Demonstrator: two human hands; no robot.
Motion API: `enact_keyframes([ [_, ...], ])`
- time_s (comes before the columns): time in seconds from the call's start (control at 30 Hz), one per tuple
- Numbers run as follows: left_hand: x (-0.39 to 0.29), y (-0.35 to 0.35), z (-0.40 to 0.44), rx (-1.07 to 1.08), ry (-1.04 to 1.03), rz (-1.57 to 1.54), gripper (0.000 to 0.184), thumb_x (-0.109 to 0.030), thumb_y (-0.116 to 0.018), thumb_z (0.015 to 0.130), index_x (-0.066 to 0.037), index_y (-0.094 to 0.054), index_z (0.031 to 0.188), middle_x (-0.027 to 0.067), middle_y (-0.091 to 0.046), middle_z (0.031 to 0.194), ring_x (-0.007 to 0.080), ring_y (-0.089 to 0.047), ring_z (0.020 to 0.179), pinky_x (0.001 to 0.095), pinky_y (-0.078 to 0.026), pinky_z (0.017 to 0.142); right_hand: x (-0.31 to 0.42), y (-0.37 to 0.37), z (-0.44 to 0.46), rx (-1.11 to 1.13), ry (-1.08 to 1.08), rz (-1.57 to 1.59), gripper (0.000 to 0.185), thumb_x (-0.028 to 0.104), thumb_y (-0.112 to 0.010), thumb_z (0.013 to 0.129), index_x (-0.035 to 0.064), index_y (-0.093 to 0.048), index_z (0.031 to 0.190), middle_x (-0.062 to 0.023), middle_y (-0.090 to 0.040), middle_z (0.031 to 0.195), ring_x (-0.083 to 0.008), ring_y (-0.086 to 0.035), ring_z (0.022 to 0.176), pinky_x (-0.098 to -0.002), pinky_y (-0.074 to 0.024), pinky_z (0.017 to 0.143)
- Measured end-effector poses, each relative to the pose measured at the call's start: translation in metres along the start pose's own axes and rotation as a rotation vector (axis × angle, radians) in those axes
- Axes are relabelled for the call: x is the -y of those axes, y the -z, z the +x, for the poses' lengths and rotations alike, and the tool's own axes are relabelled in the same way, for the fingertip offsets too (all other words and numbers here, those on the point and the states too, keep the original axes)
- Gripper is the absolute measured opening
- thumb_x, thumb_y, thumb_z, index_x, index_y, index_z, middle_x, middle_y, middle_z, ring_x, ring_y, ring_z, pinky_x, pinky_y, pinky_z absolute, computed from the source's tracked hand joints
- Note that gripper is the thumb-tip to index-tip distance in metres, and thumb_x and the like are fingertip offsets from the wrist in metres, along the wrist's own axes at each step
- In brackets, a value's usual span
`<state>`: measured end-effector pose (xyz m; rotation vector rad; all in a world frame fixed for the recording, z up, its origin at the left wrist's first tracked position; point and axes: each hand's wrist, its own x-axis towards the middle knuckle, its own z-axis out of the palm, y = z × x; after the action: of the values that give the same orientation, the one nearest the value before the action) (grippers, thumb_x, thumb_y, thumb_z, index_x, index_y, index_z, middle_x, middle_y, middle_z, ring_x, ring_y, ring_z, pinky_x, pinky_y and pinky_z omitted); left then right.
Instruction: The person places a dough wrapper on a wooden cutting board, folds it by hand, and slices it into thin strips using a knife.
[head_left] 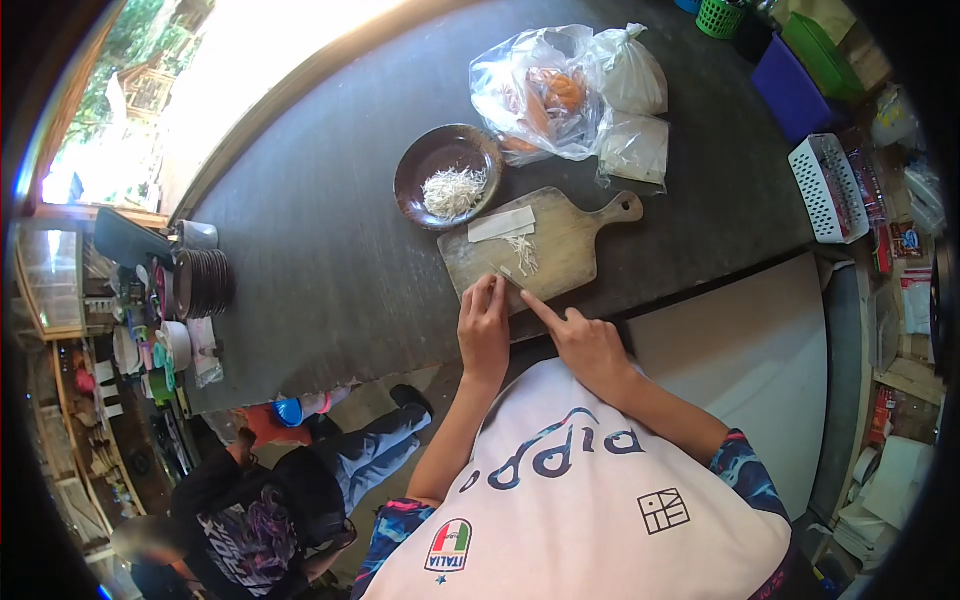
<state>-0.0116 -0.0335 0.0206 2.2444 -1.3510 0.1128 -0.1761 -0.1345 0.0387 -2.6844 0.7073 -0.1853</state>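
Note:
A wooden cutting board (pixel 570 245) lies on the dark table, with its handle toward the upper right. On it are a flat pale piece (pixel 502 224) and a small pile of thin white strips (pixel 524 255). My left hand (pixel 484 325) has its fingertips pressed together at the board's near edge, beside a small pale piece. My right hand (pixel 590 345) is closed, its index finger stretched along something thin that I cannot make out. A brown bowl (pixel 415 180) beyond the board holds white shreds (pixel 454 192).
Clear plastic bags (pixel 540 95) with orange items and a tied whitish bag (pixel 635 75) lie behind the board. A white basket (pixel 830 190) stands right, stacked plates (pixel 203 284) left. Another person (pixel 270 515) in dark clothing is at the lower left.

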Motion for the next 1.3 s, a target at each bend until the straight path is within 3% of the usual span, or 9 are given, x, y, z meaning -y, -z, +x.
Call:
enact_keyframes([
  [0.07,0.000,-0.001,0.003,-0.005,0.004,-0.002,0.040,0.004,-0.071,0.094,0.001,-0.072,0.134,0.0129,-0.068,0.131,0.0346,-0.066,0.121,0.0447,-0.057,0.103,-0.002,0.017,-0.011,0.095,-0.017,-0.046,0.081,0.011,-0.069,0.098,0.0368,-0.043,0.171,-0.0071,-0.062,0.075,-0.0240,-0.072,0.057,-0.0389,-0.0624,0.054],
  [0.37,0.002,-0.005,-0.003,-0.015,-0.009,0.005,0.040,0.003,-0.072,0.094,0.001,-0.072,0.134,0.0127,-0.068,0.132,0.0341,-0.067,0.121,0.0446,-0.057,0.103,-0.003,-0.004,0.003,-0.035,0.016,-0.018,0.087,0.008,-0.069,0.095,0.0368,-0.041,0.172,-0.0071,-0.062,0.073,-0.0246,-0.072,0.055,-0.0384,-0.0620,0.052],
  [0.47,-0.001,0.002,0.001,0.000,0.011,0.000,0.041,0.004,-0.072,0.093,0.001,-0.072,0.134,0.0127,-0.068,0.133,0.0342,-0.066,0.122,0.0444,-0.057,0.103,-0.002,0.014,-0.010,0.084,-0.043,0.002,0.074,0.018,-0.068,0.104,0.0387,-0.042,0.171,-0.0114,-0.062,0.073,-0.0318,-0.071,0.057,-0.0443,-0.0620,0.055],
  [0.57,-0.003,0.001,0.002,-0.012,0.012,-0.010,0.041,0.004,-0.071,0.093,0.002,-0.072,0.134,0.0126,-0.068,0.133,0.0344,-0.066,0.122,0.0443,-0.057,0.103,-0.004,0.027,-0.014,0.138,-0.070,0.030,0.071,0.019,-0.067,0.106,0.0394,-0.043,0.170,-0.0117,-0.064,0.075,-0.0325,-0.071,0.057,-0.0452,-0.0617,0.055],
  [0.67,0.000,-0.003,0.000,-0.020,-0.002,-0.004,0.041,0.004,-0.072,0.093,0.002,-0.072,0.134,0.0125,-0.068,0.132,0.0342,-0.066,0.121,0.0442,-0.057,0.102,0.001,0.012,0.000,0.055,-0.011,-0.009,0.083,0.008,-0.067,0.097,0.0367,-0.042,0.171,-0.0088,-0.065,0.076,-0.0278,-0.074,0.059,-0.0404,-0.0627,0.055],
  [0.97,-0.002,0.001,0.001,-0.032,0.027,-0.031,0.037,0.005,-0.072,0.094,0.003,-0.073,0.131,0.0124,-0.068,0.131,0.0338,-0.067,0.119,0.0439,-0.058,0.100,-0.001,0.027,-0.016,0.142,-0.071,0.019,0.076,0.014,-0.067,0.101,0.0384,-0.045,0.169,-0.0105,-0.066,0.075,-0.0297,-0.074,0.059,-0.0431,-0.0625,0.055],
  [1.17,0.001,-0.001,0.001,-0.030,-0.001,-0.017,0.035,0.003,-0.072,0.095,0.003,-0.073,0.130,0.0121,-0.069,0.130,0.0335,-0.067,0.118,0.0441,-0.059,0.098,0.005,-0.001,0.007,0.004,-0.028,0.027,0.077,0.012,-0.068,0.100,0.0382,-0.046,0.169,-0.0102,-0.065,0.074,-0.0296,-0.073,0.057,-0.0431,-0.0620,0.053],
  [1.3,-0.003,0.002,0.001,-0.028,0.011,-0.034,0.035,0.003,-0.072,0.095,0.003,-0.073,0.130,0.0127,-0.069,0.130,0.0342,-0.068,0.119,0.0447,-0.058,0.099,0.005,0.011,-0.006,0.061,-0.043,0.010,0.079,0.010,-0.068,0.099,0.0380,-0.045,0.170,-0.0100,-0.066,0.076,-0.0283,-0.074,0.058,-0.0421,-0.0621,0.054],
])
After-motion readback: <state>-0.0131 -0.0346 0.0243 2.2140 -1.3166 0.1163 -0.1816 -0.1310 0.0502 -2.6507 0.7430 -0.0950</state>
